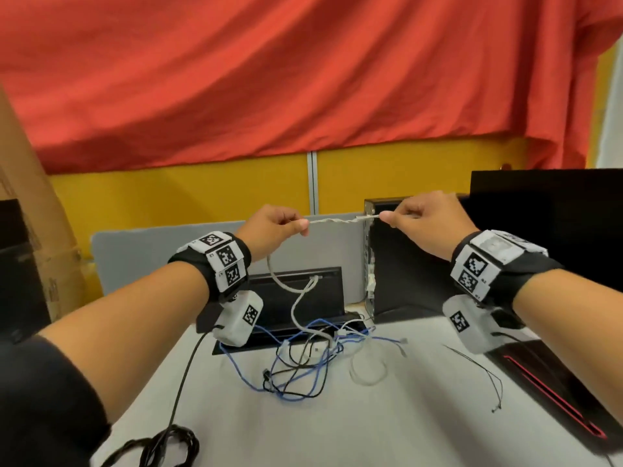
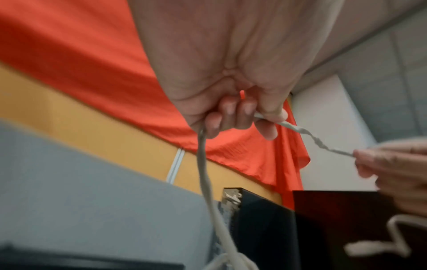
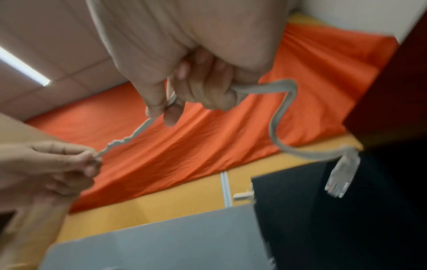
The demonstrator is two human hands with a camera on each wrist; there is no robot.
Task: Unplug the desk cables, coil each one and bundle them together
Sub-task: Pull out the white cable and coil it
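Note:
A flat white network cable (image 1: 337,221) is stretched taut and twisted between my two raised hands. My left hand (image 1: 286,227) pinches it at the left; from there it drops (image 2: 203,164) toward the desk. My right hand (image 1: 401,215) pinches the other side, and its free end with a clear plug (image 3: 342,177) dangles beyond the fist. Below lies a tangle of blue cable (image 1: 303,362), black cable (image 1: 290,375) and white cable (image 1: 367,369) on the desk (image 1: 387,416).
A black computer tower (image 1: 404,264) stands behind the right hand, a dark monitor (image 1: 556,214) to its right. An open black cable tray (image 1: 296,298) sits mid-desk. A coiled black cable (image 1: 161,446) lies at the near left; thin black ties (image 1: 482,372) lie right.

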